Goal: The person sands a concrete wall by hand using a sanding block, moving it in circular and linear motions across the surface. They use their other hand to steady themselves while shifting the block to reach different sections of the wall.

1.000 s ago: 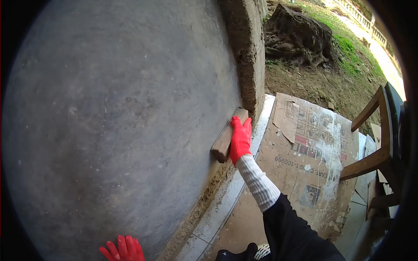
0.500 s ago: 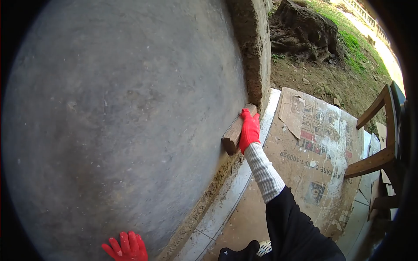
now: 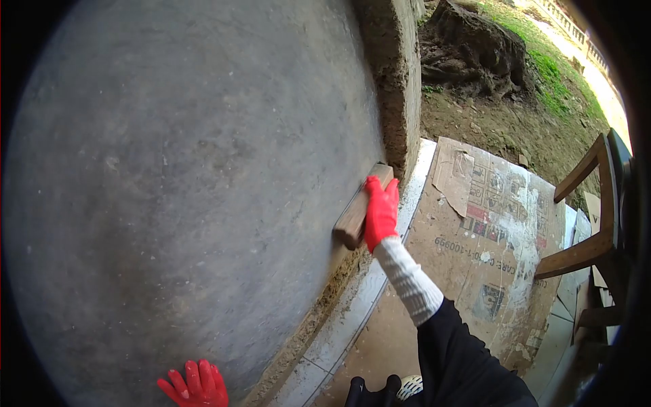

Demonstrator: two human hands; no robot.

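Observation:
My right hand (image 3: 382,214), in a red glove, is closed round a wooden block (image 3: 359,217). The block lies against the grey wall surface (image 3: 203,169) close to its lower right edge, tilted along that edge. My left hand (image 3: 196,385), also gloved in red, rests on the same grey surface at the bottom of the view. Its fingers are spread and nothing shows in it.
Spotted cardboard (image 3: 461,258) covers the floor beside a tiled strip (image 3: 339,325). A wooden chair (image 3: 583,251) stands at the right. Beyond a rough wall edge (image 3: 400,88) are a tree stump (image 3: 475,51) and a grassy slope (image 3: 553,81).
My right hand and the wooden block have shifted a little to the left along the surface. My left hand has hardly moved.

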